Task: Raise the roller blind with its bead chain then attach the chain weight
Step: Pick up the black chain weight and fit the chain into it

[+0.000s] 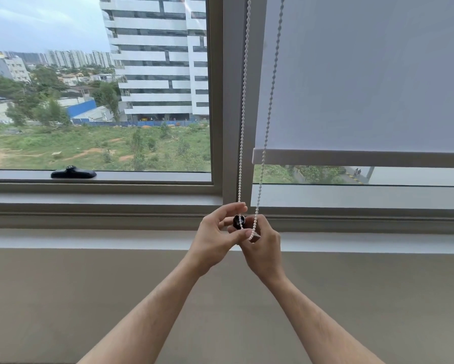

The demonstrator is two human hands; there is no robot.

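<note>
A white roller blind (365, 74) covers most of the right window pane; its bottom bar (352, 158) hangs a little above the sill. The white bead chain (243, 122) drops in two strands in front of the frame post to my hands. A small black chain weight (238, 221) sits at the bottom loop of the chain. My left hand (215, 237) pinches the weight from the left. My right hand (264, 248) holds the chain loop and the weight's underside from the right. Both hands touch each other just below the sill.
A black window handle (73, 173) lies on the left pane's lower frame. The grey frame post (231, 101) stands between the two panes. A beige wall (89, 298) fills the space under the sill (89, 239).
</note>
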